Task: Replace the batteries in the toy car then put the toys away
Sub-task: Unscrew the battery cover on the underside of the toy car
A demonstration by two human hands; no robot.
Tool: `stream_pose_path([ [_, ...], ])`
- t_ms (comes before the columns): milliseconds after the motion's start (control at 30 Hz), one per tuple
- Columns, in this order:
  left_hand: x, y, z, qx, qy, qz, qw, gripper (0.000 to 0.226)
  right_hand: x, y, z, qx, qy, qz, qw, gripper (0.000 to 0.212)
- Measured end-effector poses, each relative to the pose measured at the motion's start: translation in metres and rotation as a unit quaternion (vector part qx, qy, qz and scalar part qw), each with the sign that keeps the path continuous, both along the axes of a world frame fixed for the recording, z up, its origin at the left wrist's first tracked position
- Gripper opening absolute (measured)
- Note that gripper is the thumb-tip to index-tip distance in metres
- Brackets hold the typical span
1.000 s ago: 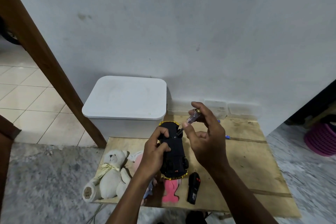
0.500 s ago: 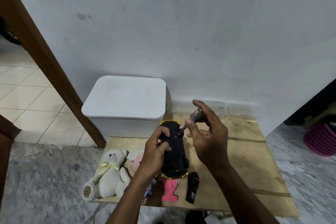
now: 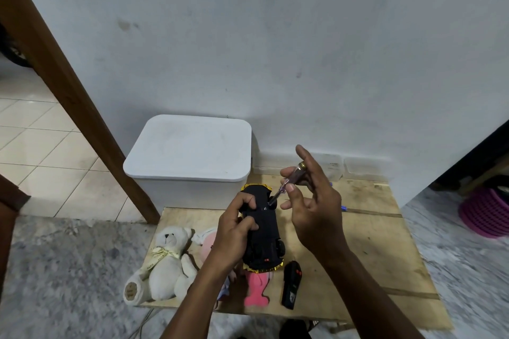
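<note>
While the toy car (image 3: 261, 231) hangs belly-up over the plywood board (image 3: 371, 228), lengthwise toward the wall, the left hand (image 3: 234, 231) grips its left flank; the right hand (image 3: 311, 212) pinches a screwdriver (image 3: 289, 180), slanting in from the right onto a far-end screw.

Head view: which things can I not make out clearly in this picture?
All in the head view:
- What the screwdriver tip meets on the toy car: too small.
- Pink doll: middle part hidden by the left forearm and the toy car.
- White bin contents: hidden by its shut lid.
</note>
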State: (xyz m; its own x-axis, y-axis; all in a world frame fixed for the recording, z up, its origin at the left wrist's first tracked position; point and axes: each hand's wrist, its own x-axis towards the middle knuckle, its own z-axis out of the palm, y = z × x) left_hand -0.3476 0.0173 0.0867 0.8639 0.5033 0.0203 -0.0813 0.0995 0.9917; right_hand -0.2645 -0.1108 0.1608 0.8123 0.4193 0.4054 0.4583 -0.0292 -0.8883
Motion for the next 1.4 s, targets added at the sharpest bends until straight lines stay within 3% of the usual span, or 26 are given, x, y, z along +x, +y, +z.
stream_pose_path([
  [167, 0.000, 0.001, -0.001, -0.010, -0.002, -0.009, 1.000, 0.027, -0.002, 0.003, 0.002, -0.009, -0.051, -0.025, 0.998, 0.060],
  [433, -0.001, 0.002, -0.002, -0.004, 0.010, 0.000, 1.000, 0.026, -0.003, 0.003, 0.002, 0.006, 0.028, 0.006, 1.000, 0.072],
  [567, 0.000, 0.003, 0.000, -0.006, 0.004, -0.005, 1.000, 0.026, -0.001, 0.003, 0.000, -0.016, -0.027, -0.021, 0.999, 0.069],
  [767, 0.000, 0.004, 0.000, -0.007, 0.008, 0.000, 1.000, 0.025, 0.000, 0.005, 0.001, -0.001, 0.025, 0.002, 1.000, 0.073],
  [1000, 0.002, 0.006, 0.000, -0.011, 0.004, -0.007, 1.000, 0.024, 0.003, 0.009, 0.001, -0.015, -0.017, -0.009, 1.000, 0.064],
  [1167, 0.001, 0.007, -0.001, -0.008, 0.009, -0.001, 1.000, 0.024, 0.003, 0.010, 0.003, -0.009, 0.033, 0.020, 0.999, 0.081],
  [1400, 0.002, 0.009, 0.003, -0.009, 0.004, -0.002, 1.000, 0.025, 0.007, 0.013, 0.000, 0.005, -0.006, -0.019, 1.000, 0.058],
])
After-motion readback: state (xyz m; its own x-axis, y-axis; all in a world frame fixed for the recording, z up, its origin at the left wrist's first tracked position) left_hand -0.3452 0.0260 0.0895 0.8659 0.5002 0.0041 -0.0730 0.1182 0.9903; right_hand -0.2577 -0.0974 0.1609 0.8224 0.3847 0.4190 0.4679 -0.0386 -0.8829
